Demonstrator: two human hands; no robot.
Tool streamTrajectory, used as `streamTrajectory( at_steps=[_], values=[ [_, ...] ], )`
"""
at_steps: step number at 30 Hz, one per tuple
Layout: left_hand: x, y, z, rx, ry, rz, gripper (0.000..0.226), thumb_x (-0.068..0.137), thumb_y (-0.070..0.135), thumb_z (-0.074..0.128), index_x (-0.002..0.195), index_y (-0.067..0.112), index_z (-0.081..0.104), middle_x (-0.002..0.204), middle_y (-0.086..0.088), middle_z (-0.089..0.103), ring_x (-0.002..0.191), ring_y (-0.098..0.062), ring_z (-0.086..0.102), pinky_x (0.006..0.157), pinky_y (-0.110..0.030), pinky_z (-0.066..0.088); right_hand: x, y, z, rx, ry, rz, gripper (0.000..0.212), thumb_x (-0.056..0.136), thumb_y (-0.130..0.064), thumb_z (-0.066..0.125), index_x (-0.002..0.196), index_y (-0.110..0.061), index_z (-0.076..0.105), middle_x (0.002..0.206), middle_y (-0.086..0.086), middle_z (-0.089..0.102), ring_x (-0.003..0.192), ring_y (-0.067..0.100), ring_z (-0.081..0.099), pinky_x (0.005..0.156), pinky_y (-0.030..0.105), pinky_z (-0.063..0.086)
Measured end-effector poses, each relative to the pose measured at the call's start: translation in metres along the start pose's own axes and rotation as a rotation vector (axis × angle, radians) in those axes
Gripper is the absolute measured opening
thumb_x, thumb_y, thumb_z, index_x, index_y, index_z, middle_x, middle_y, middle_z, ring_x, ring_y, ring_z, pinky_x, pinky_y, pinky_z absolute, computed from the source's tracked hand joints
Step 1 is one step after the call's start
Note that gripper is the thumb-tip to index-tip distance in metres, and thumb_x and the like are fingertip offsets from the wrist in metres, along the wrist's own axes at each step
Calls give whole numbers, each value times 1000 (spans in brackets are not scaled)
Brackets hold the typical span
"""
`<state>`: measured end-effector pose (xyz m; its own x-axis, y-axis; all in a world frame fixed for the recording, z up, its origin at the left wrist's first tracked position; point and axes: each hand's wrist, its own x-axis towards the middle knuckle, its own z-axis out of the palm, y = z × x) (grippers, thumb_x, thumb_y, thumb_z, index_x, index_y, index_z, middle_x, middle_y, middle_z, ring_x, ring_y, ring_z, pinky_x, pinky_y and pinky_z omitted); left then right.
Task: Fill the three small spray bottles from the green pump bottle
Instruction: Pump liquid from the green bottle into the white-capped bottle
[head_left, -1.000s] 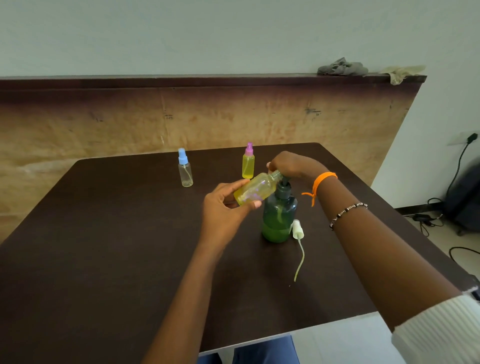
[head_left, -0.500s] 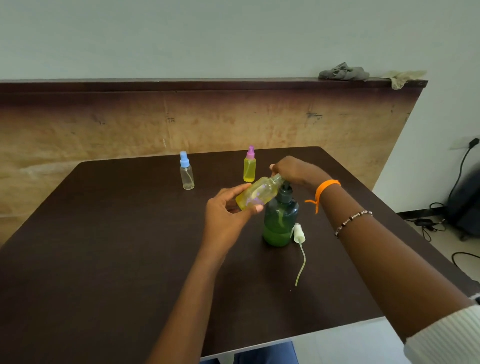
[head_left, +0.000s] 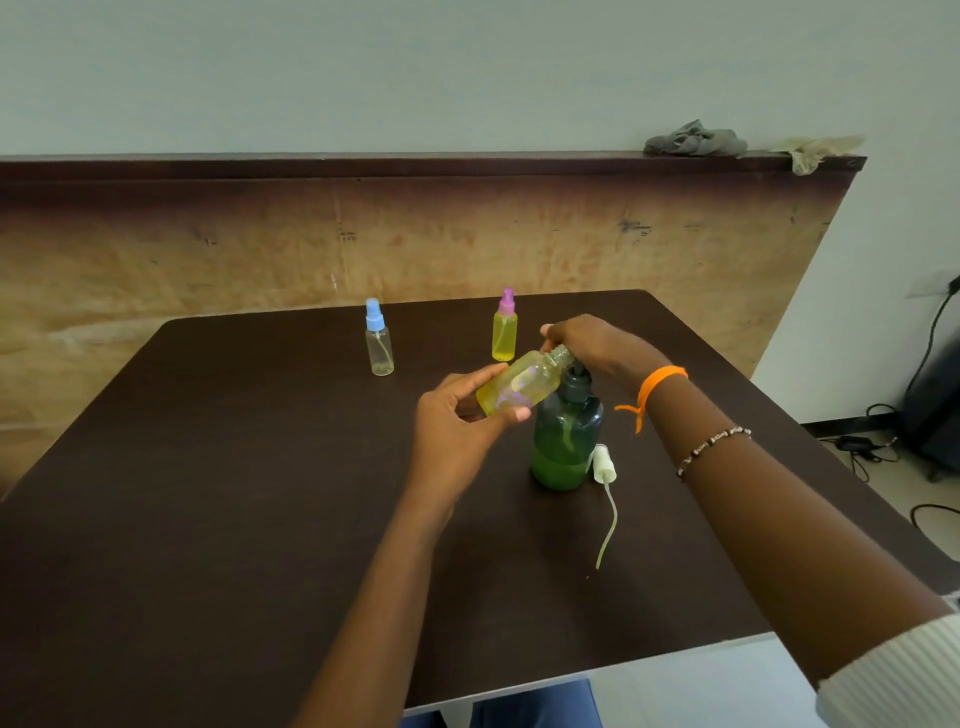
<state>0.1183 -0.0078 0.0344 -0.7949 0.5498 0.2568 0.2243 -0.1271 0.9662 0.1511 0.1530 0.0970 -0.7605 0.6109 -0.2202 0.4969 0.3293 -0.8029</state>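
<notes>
No lettering, brand, number or sign can be read anywhere. The tilted small bottle (head_left: 522, 387), pinched in the fingers (head_left: 480, 376) of the left hand (head_left: 457, 421), carries a faint purple patch between thumb and fingertips, too blurred to tell as print. The green pump bottle (head_left: 565, 441) just beside the fingers shows no label.

Dark table (head_left: 208, 519) before worn wooden panel (head_left: 467, 249) (pale wall (head_left: 415, 67) above).
</notes>
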Motion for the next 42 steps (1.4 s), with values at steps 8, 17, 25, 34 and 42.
streamTrajectory(
  at_steps=[8,17,25,34,42],
  values=[
    [2,-3,1,16,20,0,52,69,-1,78,111,27,64,99,-2,66,82,1,63,77,-14,51,4,2,5,-74,21,4,35,99,-8,33,121,7,56,103,18,56,72,15,52,70,24,41],
    [-1,2,1,-5,-11,-4,52,72,1,76,116,25,62,98,-3,64,84,-2,63,80,-16,50,-2,-12,-4,-108,-25,27,28,97,-6,37,106,7,60,85,13,55,75,22,51,62,18,47],
    [1,-3,2,22,-8,3,51,72,0,76,115,25,64,93,5,62,81,4,61,80,-14,51,9,1,2,-106,-3,54,35,94,1,37,121,1,58,107,16,62,71,16,51,63,13,48],
    [1,3,0,4,-4,21,50,73,-1,76,117,20,64,95,1,62,77,6,60,74,-10,49,6,-13,-6,-212,34,-5,35,92,-3,42,124,0,55,98,10,50,82,22,49,68,27,44],
    [3,-2,3,11,0,7,50,72,-1,76,117,19,65,93,3,62,78,6,61,76,-10,49,12,-1,-1,-440,-43,9,30,93,-1,43,116,4,63,98,17,62,77,18,51,51,13,31]
  ],
)
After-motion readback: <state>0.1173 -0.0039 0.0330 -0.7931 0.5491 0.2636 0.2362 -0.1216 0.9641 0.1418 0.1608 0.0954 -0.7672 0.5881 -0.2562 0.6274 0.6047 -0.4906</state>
